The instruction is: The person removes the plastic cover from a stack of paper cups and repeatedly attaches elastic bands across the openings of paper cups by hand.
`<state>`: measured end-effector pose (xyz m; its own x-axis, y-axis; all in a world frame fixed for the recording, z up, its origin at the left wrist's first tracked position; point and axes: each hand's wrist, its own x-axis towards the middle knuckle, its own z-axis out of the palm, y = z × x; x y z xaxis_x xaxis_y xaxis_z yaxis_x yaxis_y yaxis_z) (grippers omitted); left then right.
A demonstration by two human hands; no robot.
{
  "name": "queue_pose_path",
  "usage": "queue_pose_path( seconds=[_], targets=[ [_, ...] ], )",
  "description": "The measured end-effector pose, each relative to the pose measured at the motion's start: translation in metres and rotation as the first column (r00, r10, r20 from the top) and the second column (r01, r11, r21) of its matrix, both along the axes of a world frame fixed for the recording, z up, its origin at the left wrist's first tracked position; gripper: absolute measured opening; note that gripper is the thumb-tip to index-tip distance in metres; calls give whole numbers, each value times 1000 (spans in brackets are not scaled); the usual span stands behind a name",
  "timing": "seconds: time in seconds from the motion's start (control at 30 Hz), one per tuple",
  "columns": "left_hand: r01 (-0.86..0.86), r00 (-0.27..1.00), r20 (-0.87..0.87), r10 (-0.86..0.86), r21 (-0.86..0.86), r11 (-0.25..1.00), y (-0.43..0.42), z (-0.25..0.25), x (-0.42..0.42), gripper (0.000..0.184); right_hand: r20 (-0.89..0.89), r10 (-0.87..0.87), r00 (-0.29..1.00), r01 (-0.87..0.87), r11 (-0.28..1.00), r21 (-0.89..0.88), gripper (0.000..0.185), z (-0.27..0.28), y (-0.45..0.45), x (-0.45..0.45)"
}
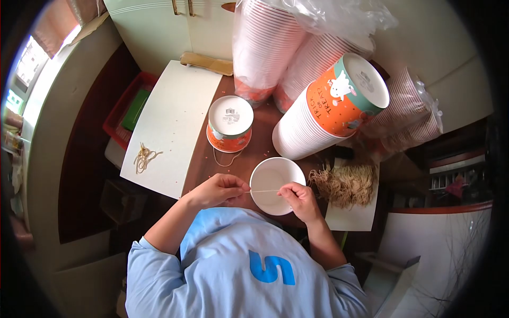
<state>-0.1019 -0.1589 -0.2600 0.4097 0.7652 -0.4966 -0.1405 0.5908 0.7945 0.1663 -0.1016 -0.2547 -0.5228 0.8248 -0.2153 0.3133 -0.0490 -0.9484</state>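
"Thin cream string (263, 191): how is it held?"
"Taut above the open white paper tub (275, 177), pinched by left hand (225, 190) and right hand (300, 201)."
"And the tub?"
"It is set on the brown worktop (260, 139)."

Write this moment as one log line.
left hand: pinches string | right hand: pinches same string | string: stretched over open white cup | nearby: tall cup stack

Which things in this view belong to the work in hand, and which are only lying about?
In the work:
- string, held by left hand and right hand
- open white tub
- probably tall tub stack, bagged stacks, string bundle

Lying about, it seems:
- brown cardboard strip
- red tray with green item
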Motion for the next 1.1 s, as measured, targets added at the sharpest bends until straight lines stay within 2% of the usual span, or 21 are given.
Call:
queue_pose_path(
  seconds=[0.1,0.13,0.2,0.3,0.37,0.4,0.47,0.5,0.57,0.63,0.67,0.77,0.87,0.97,1.1],
  targets=[
    [-52,997,59,51,16,999,-5,-8,2,22,273,129,953,-149,987,52,16,-6,3,13],
    [-51,998,47,49,39,998,-4,-6,5,23,382,135,914,-230,949,215,17,-6,1,13],
    [-47,998,56,43,83,995,-1,-1,13,25,580,76,811,-415,773,479,24,5,-5,8],
    [2,995,98,-17,152,988,5,6,25,30,194,91,977,-180,840,512,53,23,-12,-17],
    [84,990,92,-106,216,973,11,16,31,33,-178,178,968,-133,962,237,65,5,-18,-29],
    [57,994,79,-77,235,970,13,18,36,34,-365,172,915,-149,985,91,72,0,-20,-34],
    [0,998,54,-15,272,962,14,21,42,35,-458,94,884,-150,985,-88,71,0,-24,-42],
    [29,999,27,-37,247,969,15,23,41,34,-498,51,866,-159,971,-178,70,0,-24,-44],
    [85,996,-24,-82,189,978,16,29,35,31,-315,84,945,-112,991,-72,56,-3,-23,-40],
    [26,998,54,-30,81,996,14,29,36,29,-116,84,990,-80,996,44,42,-7,-21,-33],
    [0,996,91,-3,26,1000,14,28,37,28,-70,-18,997,26,992,120,20,4,-24,-37],
    [-89,979,166,117,-163,983,10,26,34,28,70,19,997,-48,898,438,12,3,-21,-27],
    [-99,973,187,138,-200,975,7,15,31,34,1,-53,999,47,895,445,6,4,-23,-26],
    [-10,985,166,37,-160,987,3,3,29,36,-12,-19,1000,22,886,464,7,9,-22,-24],
    [-8,992,126,31,-182,983,6,0,28,38,22,18,1000,-27,860,509,7,9,-22,-20]
  ],
)
